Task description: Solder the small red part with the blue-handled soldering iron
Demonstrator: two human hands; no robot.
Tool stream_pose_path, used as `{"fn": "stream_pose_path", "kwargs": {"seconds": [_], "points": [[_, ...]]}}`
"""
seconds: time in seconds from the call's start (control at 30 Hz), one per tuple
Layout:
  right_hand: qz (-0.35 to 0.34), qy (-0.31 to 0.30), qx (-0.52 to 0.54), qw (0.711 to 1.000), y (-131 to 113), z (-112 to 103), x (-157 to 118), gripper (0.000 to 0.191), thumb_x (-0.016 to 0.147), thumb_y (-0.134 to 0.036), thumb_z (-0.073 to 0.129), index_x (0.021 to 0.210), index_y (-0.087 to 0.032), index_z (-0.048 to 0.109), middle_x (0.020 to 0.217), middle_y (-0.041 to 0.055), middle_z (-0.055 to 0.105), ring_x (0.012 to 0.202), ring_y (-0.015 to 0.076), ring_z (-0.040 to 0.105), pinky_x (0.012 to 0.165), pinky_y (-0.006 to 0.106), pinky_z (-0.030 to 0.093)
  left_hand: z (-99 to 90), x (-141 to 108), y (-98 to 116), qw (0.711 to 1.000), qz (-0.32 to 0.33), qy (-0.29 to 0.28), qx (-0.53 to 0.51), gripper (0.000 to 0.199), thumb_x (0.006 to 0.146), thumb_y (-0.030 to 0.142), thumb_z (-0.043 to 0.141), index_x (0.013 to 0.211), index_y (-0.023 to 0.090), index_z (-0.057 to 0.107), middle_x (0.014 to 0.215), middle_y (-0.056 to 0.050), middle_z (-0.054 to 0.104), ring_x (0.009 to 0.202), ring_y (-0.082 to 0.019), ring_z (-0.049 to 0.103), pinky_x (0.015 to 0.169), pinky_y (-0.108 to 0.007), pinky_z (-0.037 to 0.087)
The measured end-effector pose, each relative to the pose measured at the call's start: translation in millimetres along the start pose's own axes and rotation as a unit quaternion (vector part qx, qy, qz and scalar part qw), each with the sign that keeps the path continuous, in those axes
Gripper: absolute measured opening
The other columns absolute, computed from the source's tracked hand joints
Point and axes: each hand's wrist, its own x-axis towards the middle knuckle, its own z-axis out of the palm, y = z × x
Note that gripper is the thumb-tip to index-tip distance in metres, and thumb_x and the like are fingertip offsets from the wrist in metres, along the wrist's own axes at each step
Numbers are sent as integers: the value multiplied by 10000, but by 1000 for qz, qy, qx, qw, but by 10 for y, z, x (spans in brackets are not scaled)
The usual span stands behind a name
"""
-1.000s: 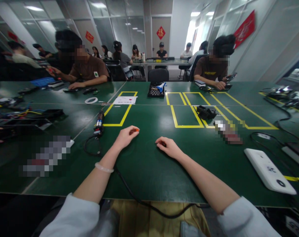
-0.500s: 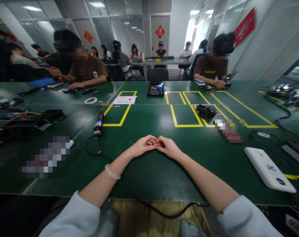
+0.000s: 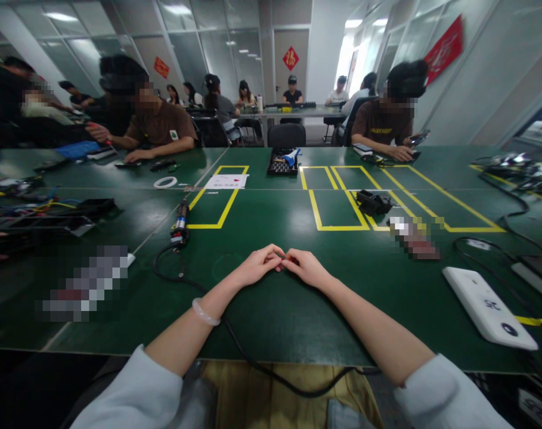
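My left hand (image 3: 260, 264) and my right hand (image 3: 305, 266) meet above the green table (image 3: 262, 322), fingertips together in a pinch. Whatever small thing sits between them is hidden by the fingers now. Both hands are closed, the left with its fingers curled and the right with thumb and forefinger pressed together. To the left of my left hand lies a dark cylindrical tool (image 3: 180, 223) with a blue band and a black cable (image 3: 248, 357). The cable runs under my left forearm and over the table's near edge.
Yellow tape outlines (image 3: 342, 227) mark the table beyond my hands. A black bracket-like part (image 3: 373, 202) lies right of centre, a white power bank (image 3: 489, 307) at right. A black tray (image 3: 282, 162) and a tape roll (image 3: 164, 182) sit farther off. Two co-workers sit opposite.
The small red and silver piece seen between my fingertips before is now covered, as my fingers have closed in and shifted slightly. My arms stay in place.
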Motion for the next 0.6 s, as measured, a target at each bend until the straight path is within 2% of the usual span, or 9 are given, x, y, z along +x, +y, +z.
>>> {"fn": "stream_pose_path", "kwargs": {"seconds": [0.13, 0.23, 0.3, 0.43, 0.6], "points": [[30, -9, 22, 999, -48, -31, 5, 286, 952, -333, 489, 738, -163, 571, 650, -14, 570, 605, 107, 490, 593, 220, 321, 36, -29, 85, 994, 37, 29, 100, 292, 863, 380, 594, 1072, 183, 546, 958, -41, 664, 883, -155, 630, 821, -285, 481], [33, -24, 35, 999, -50, -34, 5, 333, 971, -342, 444, 710, -165, 550, 636, -12, 574, 597, 106, 505, 594, 223, 327, 60, -37, 130, 986, 53, 41, 153, 224, 868, 353, 586, 1026, 197, 565, 948, -22, 663, 876, -153, 632, 819, -278, 479], [34, -22, 47, 998, -39, -24, 0, 317, 968, -359, 445, 737, -169, 549, 641, -15, 575, 594, 105, 506, 591, 223, 335, 63, -35, 139, 984, 54, 47, 162, 193, 887, 357, 560, 995, 198, 573, 923, -16, 666, 869, -155, 637, 810, -275, 480], [24, -3, 119, 993, -7, 2, -14, 240, 904, -420, 555, 924, -181, 542, 672, -36, 559, 600, 105, 506, 575, 211, 366, 35, -31, 120, 985, 52, 54, 152, 217, 899, 389, 545, 979, 191, 586, 941, -23, 675, 882, -159, 645, 806, -268, 482], [8, -6, 145, 989, 32, 17, -14, 256, 878, -424, 581, 927, -176, 541, 701, -31, 560, 600, 98, 497, 579, 213, 389, 11, -44, 105, 987, 38, 39, 150, 265, 914, 412, 513, 1020, 184, 597, 956, -34, 686, 881, -166, 651, 793, -265, 478]]}}
